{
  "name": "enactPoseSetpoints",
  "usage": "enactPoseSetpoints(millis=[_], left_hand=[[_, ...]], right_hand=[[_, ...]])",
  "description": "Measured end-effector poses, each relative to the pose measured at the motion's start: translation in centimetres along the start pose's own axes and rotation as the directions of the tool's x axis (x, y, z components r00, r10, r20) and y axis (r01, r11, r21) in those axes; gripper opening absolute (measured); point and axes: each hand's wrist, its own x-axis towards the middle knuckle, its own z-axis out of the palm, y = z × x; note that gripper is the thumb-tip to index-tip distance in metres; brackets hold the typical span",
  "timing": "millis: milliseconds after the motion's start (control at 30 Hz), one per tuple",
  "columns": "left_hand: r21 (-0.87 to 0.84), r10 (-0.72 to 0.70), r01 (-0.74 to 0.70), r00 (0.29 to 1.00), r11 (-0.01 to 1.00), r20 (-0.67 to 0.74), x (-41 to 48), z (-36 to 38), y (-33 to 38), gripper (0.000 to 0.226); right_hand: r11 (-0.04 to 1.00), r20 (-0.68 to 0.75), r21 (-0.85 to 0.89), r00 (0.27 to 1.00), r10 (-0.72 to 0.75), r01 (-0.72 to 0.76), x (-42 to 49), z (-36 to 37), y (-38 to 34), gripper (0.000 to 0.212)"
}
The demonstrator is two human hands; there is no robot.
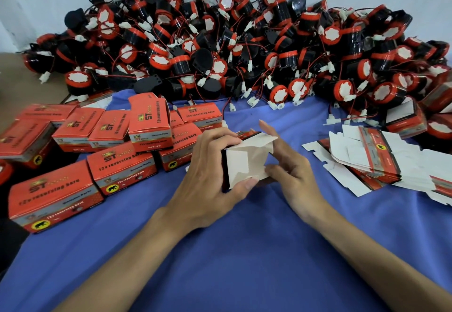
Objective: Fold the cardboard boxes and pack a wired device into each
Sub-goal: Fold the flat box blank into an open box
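In the middle of the view I hold a part-folded cardboard box (247, 158), its white inner flaps turned toward me. My left hand (210, 174) grips its left side, thumb under the bottom edge. My right hand (291, 162) pinches a white flap on the right, forefinger stretched up along the box. A big heap of black and red wired devices (244, 50) with white connectors fills the back. Flat unfolded boxes (367, 162) lie in a loose stack to the right.
Several folded red boxes (115, 145) printed "12v reversing horn" stand in rows at the left. A blue cloth (244, 250) covers the work surface under my forearms. A white wall rises behind the heap.
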Motion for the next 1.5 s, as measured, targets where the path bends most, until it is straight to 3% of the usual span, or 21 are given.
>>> enactPoseSetpoints(millis=[267, 533, 833, 967, 1167, 1300, 1367, 1500], left_hand=[[-0.135, 0.013, -0.032, 0.991, 0.990, -0.133, 0.0, 0.2, -0.8, 0.030], [-0.114, 0.048, -0.066, 0.987, 0.991, -0.154, 0.0, 0.1, -0.5, 0.020], [-0.072, 0.106, -0.111, 0.991, 0.991, -0.078, -0.2, 0.2, -0.4, 0.030], [-0.063, 0.105, -0.111, 0.991, 0.992, -0.087, -0.2, 0.2, -0.4, 0.031], [-0.057, 0.094, -0.104, 0.984, 0.993, -0.153, -0.1, 0.4, -0.5, 0.024], [-0.055, 0.086, -0.101, 0.970, 0.993, -0.227, 0.1, 0.4, -0.7, 0.023], [-0.083, 0.059, -0.084, 0.962, 0.993, -0.266, 0.2, 0.4, -0.7, 0.024], [-0.078, 0.059, -0.081, 0.966, 0.994, -0.253, 0.3, 0.3, -0.7, 0.022]], right_hand=[[0.997, 0.032, 0.050, 0.998, 0.055, -0.056, 0.0, -0.1, -0.3, 0.047], [0.996, 0.102, 0.068, 0.994, 0.048, -0.055, 0.0, -0.5, -0.1, 0.048], [0.985, -0.177, -0.158, 0.979, -0.096, 0.068, 0.0, 0.7, -0.1, 0.018], [0.965, -0.210, -0.253, 0.971, -0.117, 0.062, 0.2, 0.5, 0.7, 0.031], [0.974, -0.200, -0.206, 0.970, -0.138, 0.097, 0.3, 0.4, 0.9, 0.038], [0.970, -0.112, -0.173, 0.975, -0.191, 0.170, 0.1, 0.3, 0.6, 0.025], [0.962, -0.074, -0.163, 0.969, -0.234, 0.219, 0.0, 0.3, 0.4, 0.029], [0.952, -0.097, -0.144, 0.953, -0.287, 0.272, 0.0, 0.4, 0.1, 0.030]])
